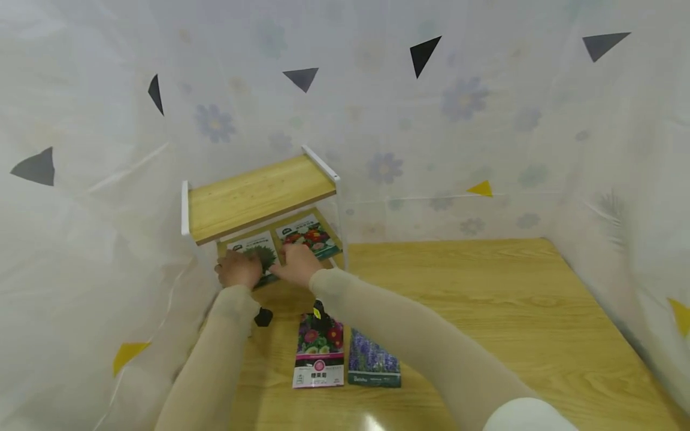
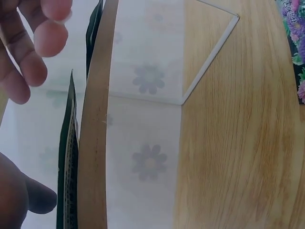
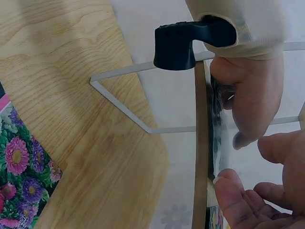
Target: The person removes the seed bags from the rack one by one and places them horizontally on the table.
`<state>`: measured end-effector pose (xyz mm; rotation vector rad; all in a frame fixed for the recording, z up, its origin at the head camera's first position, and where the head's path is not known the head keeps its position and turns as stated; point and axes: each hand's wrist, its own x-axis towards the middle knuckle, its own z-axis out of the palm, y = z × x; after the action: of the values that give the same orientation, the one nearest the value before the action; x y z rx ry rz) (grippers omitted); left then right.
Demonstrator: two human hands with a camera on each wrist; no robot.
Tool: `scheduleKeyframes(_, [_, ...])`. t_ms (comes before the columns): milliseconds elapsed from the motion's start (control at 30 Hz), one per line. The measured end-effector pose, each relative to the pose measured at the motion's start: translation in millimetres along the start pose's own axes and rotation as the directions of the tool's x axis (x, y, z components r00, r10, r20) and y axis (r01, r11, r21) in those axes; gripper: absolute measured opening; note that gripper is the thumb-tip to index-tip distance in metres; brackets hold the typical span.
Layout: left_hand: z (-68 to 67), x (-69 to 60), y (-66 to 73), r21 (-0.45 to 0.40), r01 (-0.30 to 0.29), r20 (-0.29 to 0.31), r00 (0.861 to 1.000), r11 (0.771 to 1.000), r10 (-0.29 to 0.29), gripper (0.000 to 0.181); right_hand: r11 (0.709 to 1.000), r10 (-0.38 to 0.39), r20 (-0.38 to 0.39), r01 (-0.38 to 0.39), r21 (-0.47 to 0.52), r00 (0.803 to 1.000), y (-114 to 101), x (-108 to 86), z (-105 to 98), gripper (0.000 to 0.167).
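In the head view, a seed packet with a green leafy plant point(image 1: 262, 254) lies on the lower board of a small two-tier shelf. At its left side is my left hand point(image 1: 239, 269), and my right hand point(image 1: 297, 263) is at its right edge. The left wrist view shows my left fingers point(image 2: 50, 37) spread from the thumb, which is beside the upright-looking packet edge point(image 2: 66, 162). In the right wrist view, a fingertip of my right hand point(image 3: 252, 202) touches the packet's clear edge. A packet with red flowers point(image 1: 311, 234) lies to the right on the same board.
The shelf's wooden top board point(image 1: 259, 194) overhangs the hands, between white side frames point(image 1: 321, 163). On the wooden table point(image 1: 458, 311) lie a pink-flower packet point(image 1: 319, 365) and a purple-flower packet point(image 1: 372, 362), nearer me. Flower-patterned sheeting point(image 1: 388, 120) hangs behind.
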<state>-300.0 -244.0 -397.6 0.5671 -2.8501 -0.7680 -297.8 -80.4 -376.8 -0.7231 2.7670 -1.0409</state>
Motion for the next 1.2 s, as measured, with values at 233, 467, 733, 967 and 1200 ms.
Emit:
scheduleKeyframes(233, [3.8, -4.0, -4.8, 0.149, -0.096, -0.014, 0.995, 0.984, 0.099, 0.06, 0.998, -0.035, -0.001, 0.035, -0.057, 0.999, 0.2, 1.3, 10.4, 0.051])
scheduleKeyframes(467, [5.1, -11.4, -3.5, 0.144, -0.087, 0.021, 0.996, 0.986, 0.085, 0.062, 0.997, -0.032, 0.005, 0.033, -0.063, 0.999, -0.8, -2.8, 15.6, 0.046])
scheduleKeyframes(733, [7.9, -15.7, -5.0, 0.097, -0.087, 0.0, 0.996, 0.991, 0.087, 0.059, 0.997, -0.011, 0.019, 0.013, -0.077, 1.0, 2.5, -5.9, 20.3, 0.045])
scheduleKeyframes(967, [10.6, -19.7, -6.3, 0.1, -0.08, -0.032, 0.996, 0.992, 0.083, 0.058, 0.997, 0.035, 0.032, -0.033, -0.063, 0.999, 4.1, -10.4, 21.0, 0.045])
scheduleKeyframes(1200, [13.2, -22.2, -7.2, 0.033, -0.085, -0.075, 0.993, 0.996, 0.087, 0.055, 1.0, 0.03, -0.007, -0.03, 0.009, 1.0, 4.9, -10.9, 20.8, 0.037])
